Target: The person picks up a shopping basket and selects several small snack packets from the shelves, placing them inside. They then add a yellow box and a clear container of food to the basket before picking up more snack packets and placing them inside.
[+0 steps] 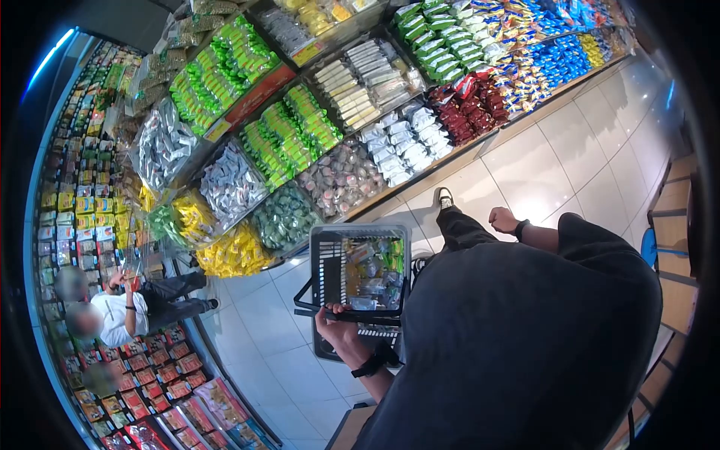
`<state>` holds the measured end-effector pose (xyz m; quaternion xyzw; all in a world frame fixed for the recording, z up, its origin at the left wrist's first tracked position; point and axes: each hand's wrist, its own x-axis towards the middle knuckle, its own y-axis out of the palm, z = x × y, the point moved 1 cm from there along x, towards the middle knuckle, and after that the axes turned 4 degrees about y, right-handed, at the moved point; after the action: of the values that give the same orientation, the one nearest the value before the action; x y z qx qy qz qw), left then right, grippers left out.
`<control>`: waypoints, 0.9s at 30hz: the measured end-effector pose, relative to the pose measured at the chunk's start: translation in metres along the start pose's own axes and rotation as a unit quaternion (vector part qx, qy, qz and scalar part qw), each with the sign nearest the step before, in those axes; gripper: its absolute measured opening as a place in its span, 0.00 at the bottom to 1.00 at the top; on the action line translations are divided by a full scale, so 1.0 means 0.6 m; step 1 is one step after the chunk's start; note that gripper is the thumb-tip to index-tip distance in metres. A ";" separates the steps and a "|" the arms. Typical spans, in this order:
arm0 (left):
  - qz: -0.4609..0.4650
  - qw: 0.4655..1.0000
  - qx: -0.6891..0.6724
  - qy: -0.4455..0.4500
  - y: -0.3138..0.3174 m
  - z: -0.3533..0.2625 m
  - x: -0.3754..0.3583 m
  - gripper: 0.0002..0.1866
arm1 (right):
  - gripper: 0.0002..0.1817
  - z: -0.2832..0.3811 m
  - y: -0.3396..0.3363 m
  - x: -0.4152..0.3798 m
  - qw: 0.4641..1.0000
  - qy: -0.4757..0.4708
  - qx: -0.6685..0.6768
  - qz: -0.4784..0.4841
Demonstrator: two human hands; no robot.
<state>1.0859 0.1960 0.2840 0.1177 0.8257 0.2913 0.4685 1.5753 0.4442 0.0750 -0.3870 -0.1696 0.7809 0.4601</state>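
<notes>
Head view shows the black basket with its upper rim close beside the near edge of the sweets display, and packets lying loosely inside, mostly in the half nearer that edge. The left hand has its fingers closed round the handle; whether the basket hangs or rests on the tiled floor cannot be told. With a single hand on it, a turn of the wrist could tilt the basket and slide the light packets toward one wall. A swing toward the display could knock its rim on that edge, or catch the yellow packets heaped at its near left corner. One shoe is near the basket's upper right corner, so a low swing could bump the leg. The right hand is away from the basket, fingers curled in and seemingly holding nothing, so it gives no support. Farther off, a person in a white top stands by the shelves; a wide swing while walking past could brush them.
</notes>
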 end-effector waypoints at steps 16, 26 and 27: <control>-0.138 0.983 0.115 0.025 -0.052 0.078 0.116 0.11 | 0.04 0.349 -0.460 0.179 0.958 -0.162 0.050 -0.232; -0.091 0.933 0.329 0.116 -0.061 0.211 0.115 0.12 | 0.11 0.688 -0.819 0.334 0.844 -0.441 0.002 -0.304; -0.070 0.959 0.270 0.048 -0.100 0.219 0.147 0.07 | 0.13 0.712 -0.843 0.360 0.878 -0.402 0.039 -0.258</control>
<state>1.1541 0.2380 0.1350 0.1682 0.9012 0.0292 0.3984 1.4878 0.9292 0.5668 0.0357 -0.4030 0.7288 0.5524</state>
